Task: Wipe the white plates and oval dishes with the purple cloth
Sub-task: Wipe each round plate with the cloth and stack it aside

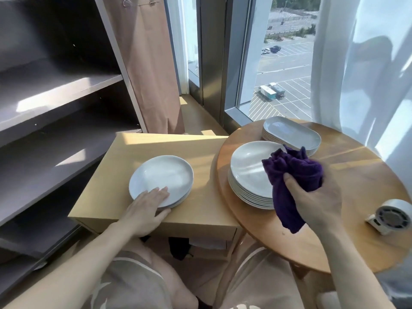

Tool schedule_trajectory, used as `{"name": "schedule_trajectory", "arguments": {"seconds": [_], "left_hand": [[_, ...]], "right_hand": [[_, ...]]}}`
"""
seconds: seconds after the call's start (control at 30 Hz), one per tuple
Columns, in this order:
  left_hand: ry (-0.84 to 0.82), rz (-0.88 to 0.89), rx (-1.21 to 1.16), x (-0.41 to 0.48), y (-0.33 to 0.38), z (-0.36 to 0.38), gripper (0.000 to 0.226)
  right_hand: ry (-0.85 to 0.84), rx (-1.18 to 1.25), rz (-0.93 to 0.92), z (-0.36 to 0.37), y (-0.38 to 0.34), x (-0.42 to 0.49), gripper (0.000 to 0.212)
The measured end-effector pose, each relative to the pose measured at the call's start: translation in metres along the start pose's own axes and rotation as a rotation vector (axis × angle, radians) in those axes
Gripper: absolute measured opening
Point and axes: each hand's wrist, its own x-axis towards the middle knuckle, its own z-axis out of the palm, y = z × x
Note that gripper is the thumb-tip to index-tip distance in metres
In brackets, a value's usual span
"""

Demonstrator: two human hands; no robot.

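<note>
A short stack of white round plates [161, 178] lies on the light wooden side table [200, 210]. My left hand [146, 207] lies flat on the stack's near rim, fingers straight on the top plate and thumb under the edge. A taller stack of white plates [249, 172] stands on the round wooden table [361, 188]. Behind it is a stack of white oval dishes [292, 133]. My right hand [318, 201] grips the bunched purple cloth [294, 172], held above the right side of the taller stack, one end hanging down.
A small white fan [391, 216] sits at the round table's right edge. Dark empty shelves [55, 97] stand to the left. A brown curtain [149, 63] and a window lie behind the tables, and a sheer white curtain [367, 74] hangs at right.
</note>
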Motion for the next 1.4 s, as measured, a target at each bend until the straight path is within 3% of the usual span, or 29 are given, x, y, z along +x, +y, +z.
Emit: {"name": "schedule_trajectory", "arguments": {"seconds": [0.2,0.37,0.47,0.53,0.6,0.77,1.13,1.27,1.4], "left_hand": [[-0.009,-0.023,-0.038,0.007,0.001,0.0,0.064],[0.239,-0.012,-0.368,0.022,0.071,-0.011,0.052],[0.178,0.01,-0.667,0.048,0.138,-0.02,0.065],[0.071,-0.014,-0.881,0.066,0.177,-0.026,0.081],[-0.017,-0.068,-0.994,0.081,0.202,-0.028,0.081],[-0.012,-0.117,-0.886,0.09,0.219,-0.015,0.069],[0.105,-0.054,-0.768,0.058,0.221,-0.018,0.07],[0.115,-0.037,-0.788,0.058,0.22,-0.016,0.074],[0.11,-0.064,-0.826,0.062,0.218,-0.016,0.08]], "right_hand": [[-0.185,-0.289,-0.058,-0.015,0.002,0.036,0.046],[-0.407,-0.619,-0.049,0.0,0.009,0.062,0.052],[-0.514,-0.872,0.014,0.013,0.013,0.065,0.053],[-0.513,-0.925,0.036,0.018,0.013,0.061,0.051],[-0.539,-0.949,0.042,0.019,0.011,0.057,0.049],[-0.606,-0.961,0.028,0.02,0.008,0.053,0.037],[-0.88,-0.799,-0.072,0.047,0.005,0.065,0.032],[-0.812,-0.872,-0.181,0.078,0.003,0.067,0.04],[-0.592,-1.011,-0.244,0.111,0.01,0.07,0.052]]}}
